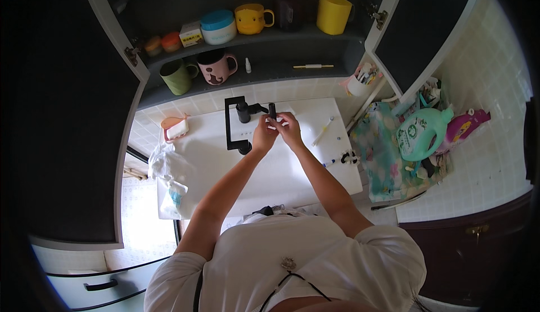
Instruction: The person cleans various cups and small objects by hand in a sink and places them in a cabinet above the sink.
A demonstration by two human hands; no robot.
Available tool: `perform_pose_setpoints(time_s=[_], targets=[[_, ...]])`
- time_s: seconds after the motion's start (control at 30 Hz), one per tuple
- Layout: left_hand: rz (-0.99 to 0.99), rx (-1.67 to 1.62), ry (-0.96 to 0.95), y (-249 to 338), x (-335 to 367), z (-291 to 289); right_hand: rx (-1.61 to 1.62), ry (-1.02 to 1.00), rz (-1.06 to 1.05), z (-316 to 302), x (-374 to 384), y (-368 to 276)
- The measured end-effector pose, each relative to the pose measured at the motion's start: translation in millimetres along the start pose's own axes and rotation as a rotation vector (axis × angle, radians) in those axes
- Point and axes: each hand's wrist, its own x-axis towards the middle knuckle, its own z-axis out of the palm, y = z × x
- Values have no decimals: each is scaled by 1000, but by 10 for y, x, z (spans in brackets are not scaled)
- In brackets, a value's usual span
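Over the white sink (214, 171), my left hand (264, 136) and my right hand (289, 130) meet with fingertips closed around the lower end of a short dark cylinder (272, 109). It points up, right beside the lever of the black faucet (242, 112); whether the two are joined I cannot tell. The faucet's angled arm reaches toward me, left of my hands. To the right of my right hand, a toothbrush (323, 131) lies on the sink's rim. Closer to me are a dark beaded hair tie (349, 156) and a blue-tipped stick (329, 163).
A soap dish (175, 127) and crumpled white cloth (167, 163) sit at the left. Above, an open cabinet holds a green mug (178, 78), pink mug (214, 68), yellow mug (251, 19) and white jar (219, 29). A green detergent bottle (419, 133) stands at right.
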Motion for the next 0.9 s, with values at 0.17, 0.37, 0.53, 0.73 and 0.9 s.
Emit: perform_pose_setpoints(time_s=[0.17, 0.37, 0.53, 0.73, 0.9], targets=[[179, 19, 107, 386, 414, -109, -107, 108, -182, 59, 591, -320], [341, 133, 328, 573, 906, -289, -5, 115, -213, 207, 1179, -475], [376, 163, 347, 558, 1120, -390, -224, 136, -260, 280, 1468, -488], [316, 303, 369, 561, 1202, -361, -489, 170, -242, 283, 1658, -226], [315, 256, 436, 461, 1233, -283, -475, 58, -184, 301, 1702, -210]])
